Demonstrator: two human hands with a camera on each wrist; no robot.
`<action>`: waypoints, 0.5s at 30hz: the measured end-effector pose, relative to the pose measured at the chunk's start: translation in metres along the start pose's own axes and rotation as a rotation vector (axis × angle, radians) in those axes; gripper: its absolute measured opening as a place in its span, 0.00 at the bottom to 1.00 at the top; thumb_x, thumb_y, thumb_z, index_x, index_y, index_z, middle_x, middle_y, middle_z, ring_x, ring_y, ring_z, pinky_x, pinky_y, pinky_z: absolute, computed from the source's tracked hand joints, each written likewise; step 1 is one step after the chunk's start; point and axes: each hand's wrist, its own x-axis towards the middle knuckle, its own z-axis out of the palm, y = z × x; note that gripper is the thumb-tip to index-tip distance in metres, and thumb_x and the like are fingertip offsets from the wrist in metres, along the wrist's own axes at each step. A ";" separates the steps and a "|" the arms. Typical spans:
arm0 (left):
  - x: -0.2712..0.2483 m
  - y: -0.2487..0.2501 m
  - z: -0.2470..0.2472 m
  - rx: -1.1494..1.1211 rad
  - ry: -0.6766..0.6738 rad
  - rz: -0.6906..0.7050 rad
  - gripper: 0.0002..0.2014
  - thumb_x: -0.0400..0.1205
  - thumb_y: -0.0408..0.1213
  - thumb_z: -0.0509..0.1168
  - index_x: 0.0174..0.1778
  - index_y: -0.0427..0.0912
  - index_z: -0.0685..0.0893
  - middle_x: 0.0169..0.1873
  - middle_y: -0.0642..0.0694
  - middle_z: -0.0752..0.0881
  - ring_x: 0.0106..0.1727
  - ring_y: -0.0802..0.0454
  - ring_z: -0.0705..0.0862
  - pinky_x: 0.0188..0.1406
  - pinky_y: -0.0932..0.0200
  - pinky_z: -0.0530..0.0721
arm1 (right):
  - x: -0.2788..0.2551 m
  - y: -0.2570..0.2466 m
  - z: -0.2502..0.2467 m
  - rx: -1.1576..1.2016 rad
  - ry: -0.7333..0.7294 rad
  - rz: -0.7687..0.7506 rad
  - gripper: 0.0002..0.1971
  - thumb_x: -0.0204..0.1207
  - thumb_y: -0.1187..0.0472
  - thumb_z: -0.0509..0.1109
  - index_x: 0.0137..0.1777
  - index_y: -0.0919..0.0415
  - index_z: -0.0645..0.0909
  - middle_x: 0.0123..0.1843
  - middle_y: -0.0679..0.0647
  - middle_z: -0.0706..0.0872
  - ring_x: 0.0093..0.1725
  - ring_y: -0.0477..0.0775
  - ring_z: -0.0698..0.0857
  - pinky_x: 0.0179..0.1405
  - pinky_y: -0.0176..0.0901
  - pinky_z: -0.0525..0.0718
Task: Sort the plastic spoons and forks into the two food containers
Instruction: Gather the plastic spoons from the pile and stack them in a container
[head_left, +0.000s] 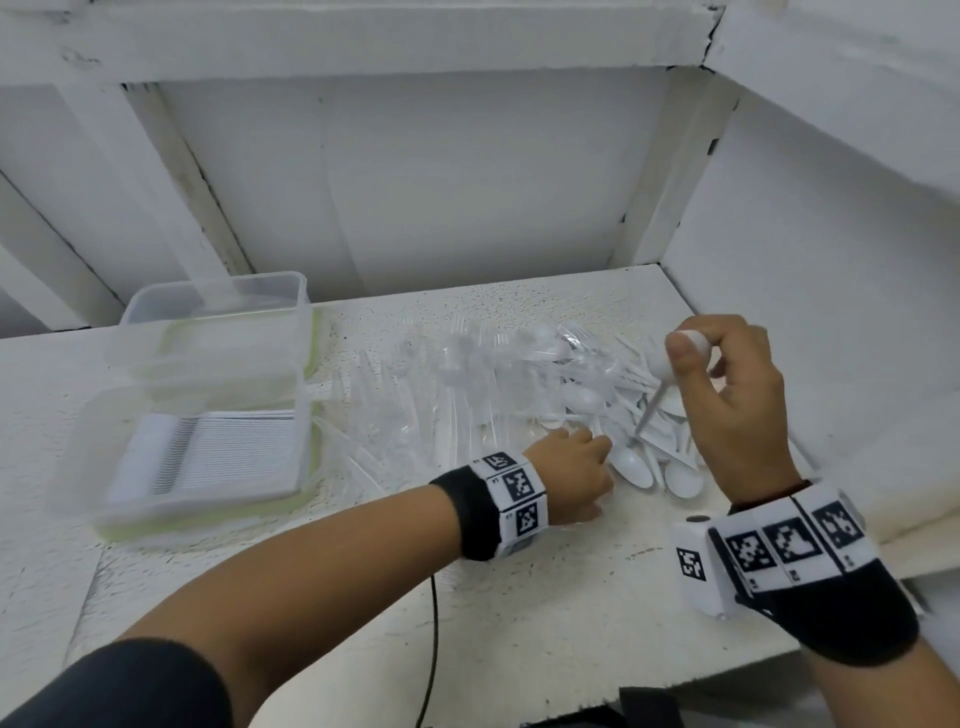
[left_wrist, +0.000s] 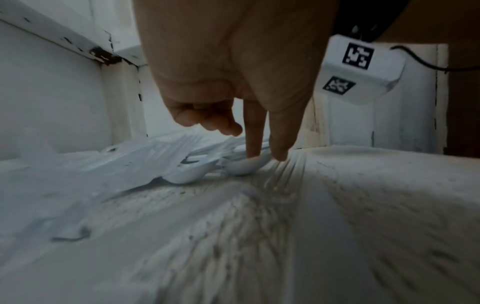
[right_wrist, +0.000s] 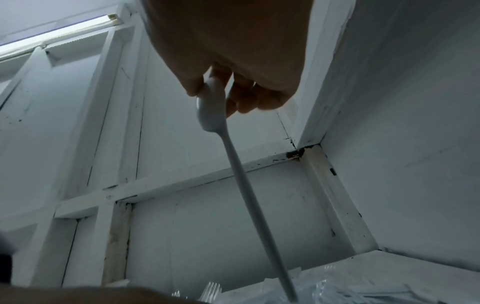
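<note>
Clear forks (head_left: 415, 405) and white spoons (head_left: 680, 480) lie heaped at mid-right of the white table (head_left: 519, 597). My right hand (head_left: 701, 343) is raised over the heap. It pinches a white spoon (head_left: 652, 400) by the bowl, handle hanging down; the right wrist view shows this spoon (right_wrist: 241, 174) too. My left hand (head_left: 592, 441) reaches low into the heap's near edge. In the left wrist view its forefinger tip (left_wrist: 253, 152) rests on the bowl of a lying spoon (left_wrist: 244, 167), thumb beside it. Two clear containers stand at the left: a far one (head_left: 218, 306) and a near one (head_left: 104, 467) with a blurred white stack inside.
White boarded walls close in behind and to the right of the table. A black cable (head_left: 434, 649) hangs over the front edge between my arms. Bare tabletop lies between the containers and my left forearm.
</note>
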 end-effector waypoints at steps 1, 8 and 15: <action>0.002 0.002 0.000 0.020 -0.001 0.001 0.17 0.84 0.46 0.59 0.62 0.40 0.83 0.61 0.40 0.74 0.62 0.42 0.72 0.58 0.50 0.71 | 0.000 -0.002 -0.001 0.051 -0.008 0.027 0.16 0.78 0.38 0.57 0.45 0.50 0.75 0.42 0.35 0.81 0.46 0.37 0.77 0.46 0.24 0.73; -0.021 -0.002 0.000 -0.082 0.350 0.147 0.07 0.78 0.36 0.68 0.37 0.37 0.86 0.39 0.42 0.80 0.38 0.45 0.78 0.35 0.55 0.74 | -0.006 -0.012 -0.002 0.309 -0.014 0.111 0.08 0.81 0.41 0.53 0.44 0.42 0.64 0.34 0.47 0.85 0.33 0.51 0.85 0.39 0.48 0.85; -0.079 -0.029 -0.013 -0.573 0.719 -0.018 0.09 0.80 0.40 0.60 0.44 0.40 0.82 0.38 0.55 0.77 0.39 0.64 0.73 0.41 0.70 0.72 | -0.007 -0.003 0.002 0.307 -0.153 0.217 0.17 0.76 0.64 0.62 0.50 0.38 0.63 0.43 0.52 0.78 0.39 0.49 0.81 0.44 0.53 0.84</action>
